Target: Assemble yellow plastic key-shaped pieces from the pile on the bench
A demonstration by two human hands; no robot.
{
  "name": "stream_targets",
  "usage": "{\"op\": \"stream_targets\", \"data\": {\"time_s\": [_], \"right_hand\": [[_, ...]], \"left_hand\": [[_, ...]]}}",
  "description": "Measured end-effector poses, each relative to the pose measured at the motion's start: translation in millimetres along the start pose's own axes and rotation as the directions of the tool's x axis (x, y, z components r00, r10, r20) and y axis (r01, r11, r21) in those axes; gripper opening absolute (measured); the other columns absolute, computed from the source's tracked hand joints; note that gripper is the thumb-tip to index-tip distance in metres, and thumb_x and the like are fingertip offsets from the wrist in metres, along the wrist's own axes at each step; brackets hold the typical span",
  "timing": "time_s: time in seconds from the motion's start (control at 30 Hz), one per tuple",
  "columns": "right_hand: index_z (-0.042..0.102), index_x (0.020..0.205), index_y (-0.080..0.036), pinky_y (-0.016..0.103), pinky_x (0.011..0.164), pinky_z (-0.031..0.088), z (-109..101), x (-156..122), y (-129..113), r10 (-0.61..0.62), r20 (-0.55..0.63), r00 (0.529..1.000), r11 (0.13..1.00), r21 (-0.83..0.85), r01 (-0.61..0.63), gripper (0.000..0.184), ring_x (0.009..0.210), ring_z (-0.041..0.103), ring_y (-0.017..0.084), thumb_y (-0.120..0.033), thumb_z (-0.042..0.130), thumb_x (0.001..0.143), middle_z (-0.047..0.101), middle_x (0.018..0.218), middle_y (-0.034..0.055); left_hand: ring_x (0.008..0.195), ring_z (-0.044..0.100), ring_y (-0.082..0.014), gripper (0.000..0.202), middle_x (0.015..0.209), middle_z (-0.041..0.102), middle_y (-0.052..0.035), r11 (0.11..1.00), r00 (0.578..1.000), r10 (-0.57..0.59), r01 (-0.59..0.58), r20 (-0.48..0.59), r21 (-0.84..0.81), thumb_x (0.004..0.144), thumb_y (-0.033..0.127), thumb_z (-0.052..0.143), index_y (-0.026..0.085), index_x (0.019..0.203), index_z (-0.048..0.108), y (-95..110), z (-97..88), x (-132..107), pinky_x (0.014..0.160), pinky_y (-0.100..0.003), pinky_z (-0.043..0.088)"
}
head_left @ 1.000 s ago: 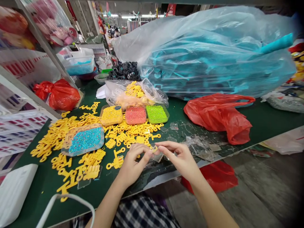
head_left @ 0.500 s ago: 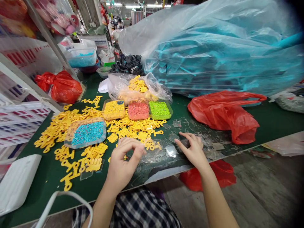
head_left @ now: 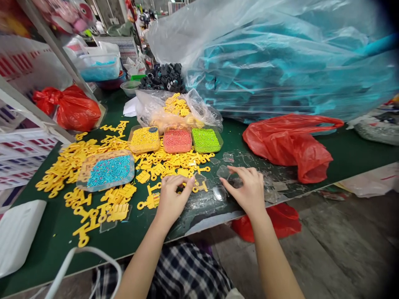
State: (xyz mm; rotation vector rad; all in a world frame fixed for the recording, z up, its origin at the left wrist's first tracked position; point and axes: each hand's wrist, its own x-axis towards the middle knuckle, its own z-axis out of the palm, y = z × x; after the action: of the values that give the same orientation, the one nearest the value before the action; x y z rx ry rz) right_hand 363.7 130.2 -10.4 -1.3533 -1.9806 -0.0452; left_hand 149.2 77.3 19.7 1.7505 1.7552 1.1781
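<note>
— Head view, left hand (head_left: 172,200)?
— Half curled over yellow plastic pieces (head_left: 151,202); any hold hidden, impossible to tell.
— Right hand (head_left: 248,190)?
— Half open, empty, fingertips beside clear plastic scraps (head_left: 220,193) on a green bench mat (head_left: 40,245).

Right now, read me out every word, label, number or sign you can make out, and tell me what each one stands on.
No word, brand or number can be read.
Round blue-rimmed label on the tray of yellow beads: too small to read.
Red and purple printed marks on the white packaging on the shelves: too blurred to read.
</note>
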Motion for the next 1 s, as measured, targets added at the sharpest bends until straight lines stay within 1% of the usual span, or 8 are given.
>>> {"op": "stream_targets", "data": {"time_s": [0.17, 0.3, 0.37, 0.43, 0.5, 0.7, 0.87, 1.0], "right_hand": [[0.063, 0.111, -0.022, 0.037, 0.081, 0.039, -31, 4, -44, -0.158, -0.162, 0.974, 0.985, 0.042, 0.167, 0.027, 0.083, 0.057, 0.022, -0.032, 0.066, 0.086, 0.070, 0.090, 0.0047], [0.062, 0.118, -0.025, 0.038, 0.081, 0.042, -47, 6, -63, -0.188, -0.197, 0.962, 0.975, 0.079, 0.207, 0.036, 0.082, 0.057, 0.022, -0.027, 0.069, 0.083, 0.069, 0.092, 0.0045], [0.061, 0.121, -0.027, 0.039, 0.080, 0.043, -50, 6, -67, -0.191, -0.199, 0.961, 0.973, 0.091, 0.212, 0.039, 0.082, 0.057, 0.023, -0.026, 0.070, 0.082, 0.069, 0.092, 0.0046], [0.061, 0.121, -0.027, 0.039, 0.080, 0.043, -52, 5, -70, -0.200, -0.202, 0.959, 0.969, 0.102, 0.224, 0.040, 0.082, 0.057, 0.023, -0.025, 0.070, 0.082, 0.069, 0.092, 0.0045], [0.060, 0.120, -0.027, 0.039, 0.078, 0.043, -52, 4, -71, -0.215, -0.205, 0.955, 0.965, 0.107, 0.240, 0.040, 0.080, 0.057, 0.022, -0.024, 0.071, 0.082, 0.069, 0.091, 0.0044], [0.061, 0.117, -0.023, 0.036, 0.075, 0.042, -43, 4, -75, -0.361, -0.165, 0.918, 0.925, 0.060, 0.374, 0.037, 0.078, 0.054, 0.021, -0.022, 0.072, 0.082, 0.071, 0.088, 0.0045], [0.066, 0.112, -0.024, 0.034, 0.072, 0.042, -27, 7, -72, -0.469, -0.125, 0.874, 0.872, 0.089, 0.481, 0.026, 0.076, 0.055, 0.020, -0.022, 0.065, 0.087, 0.072, 0.085, 0.0024], [0.068, 0.105, -0.022, 0.034, 0.068, 0.044, -24, 9, -66, -0.577, -0.086, 0.812, 0.804, 0.113, 0.584, 0.019, 0.075, 0.056, 0.020, -0.024, 0.065, 0.086, 0.073, 0.081, 0.0030]], "left_hand": [[0.074, 0.059, -0.0183, 0.033, 0.071, 0.069, 0.0004, 1.000, 0.999, -0.006, 0.004, 0.038, 0.030, 0.091, 0.039, 0.052, 0.020, 0.065, 0.062, -1, 2.4, -1, 0.086, -0.037, 0.034], [0.080, 0.061, -0.0203, 0.034, 0.076, 0.070, -0.0016, 1.000, 0.996, -0.020, 0.019, 0.084, 0.023, 0.092, 0.041, 0.050, 0.020, 0.069, 0.064, -3, 6.9, -3, 0.090, -0.041, 0.035], [0.099, 0.060, -0.0236, 0.033, 0.098, 0.072, -0.0060, 0.999, 0.996, -0.038, 0.039, 0.087, -0.019, 0.094, 0.044, 0.046, 0.020, 0.087, 0.068, -5, 8.7, -5, 0.097, -0.044, 0.035], [0.122, 0.049, -0.0258, 0.041, 0.127, 0.062, -0.0101, 0.995, 0.997, -0.049, 0.054, 0.064, -0.089, 0.096, 0.050, 0.041, 0.021, 0.114, 0.064, -5, 8.5, -6, 0.104, -0.046, 0.032], [0.131, 0.041, -0.0256, 0.050, 0.137, 0.054, -0.0110, 0.981, 0.998, -0.021, 0.034, 0.067, -0.189, 0.096, 0.056, 0.038, 0.021, 0.126, 0.058, -3, 5.6, -7, 0.109, -0.047, 0.030], [0.109, 0.057, -0.0247, 0.059, 0.110, 0.067, -0.0094, 0.837, 0.955, 0.177, -0.020, 0.238, -0.546, 0.085, 0.071, 0.045, 0.020, 0.100, 0.070, 13, -5.5, -3, 0.100, -0.040, 0.041], [0.085, 0.062, -0.0200, 0.035, 0.083, 0.069, -0.0042, 0.876, 0.956, 0.008, 0.135, 0.295, -0.462, 0.082, 0.052, 0.066, 0.019, 0.072, 0.068, 12, -4.8, -4, 0.084, -0.033, 0.045], [0.087, 0.062, -0.0194, 0.029, 0.082, 0.070, -0.0032, 0.890, 0.927, 0.005, 0.166, 0.375, -0.424, 0.081, 0.044, 0.069, 0.020, 0.065, 0.070, 5, -9.0, -7, 0.086, -0.033, 0.044]]}}
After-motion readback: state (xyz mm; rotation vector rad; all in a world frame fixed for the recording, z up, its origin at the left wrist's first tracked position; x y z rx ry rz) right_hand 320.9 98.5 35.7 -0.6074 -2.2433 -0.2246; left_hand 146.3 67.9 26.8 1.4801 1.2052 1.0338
